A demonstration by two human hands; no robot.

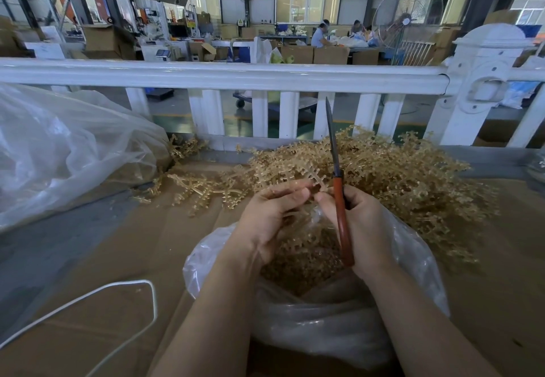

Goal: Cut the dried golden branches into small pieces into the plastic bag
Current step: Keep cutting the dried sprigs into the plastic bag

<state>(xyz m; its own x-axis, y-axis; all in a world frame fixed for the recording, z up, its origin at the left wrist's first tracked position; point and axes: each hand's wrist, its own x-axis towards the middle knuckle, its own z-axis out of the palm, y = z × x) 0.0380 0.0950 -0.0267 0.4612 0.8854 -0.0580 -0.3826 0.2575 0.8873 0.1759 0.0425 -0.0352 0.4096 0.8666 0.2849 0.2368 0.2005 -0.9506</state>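
Over the open mouth of the plastic bag, low in the centre of the frame, both my hands are busy. My left hand curls its fingers round a golden sprig, pinching it near its stem. My right hand grips a knife by its reddish wooden handle, the dark blade pointing straight up toward the white railing, and my thumb reaches across to touch the sprig just beside the blade's base. Neither hand is free.

Inside the bag, between my wrists, lies a heap of cut pieces, which fills a good part of what I can see of the bottom, so I judge a fair amount of cutting is done. Plenty is left, though: a broad pile of uncut branches spreads across the brown cardboard surface from the middle to the right of the frame, just beyond the bag, and a few loose branches trail off toward the left. By eye the uncut pile looks larger than what sits in the bag, so I'd reckon I am well short of halfway.

At the left edge a big crumpled sheet of clear plastic rests, and a white cord loops across the lower left.
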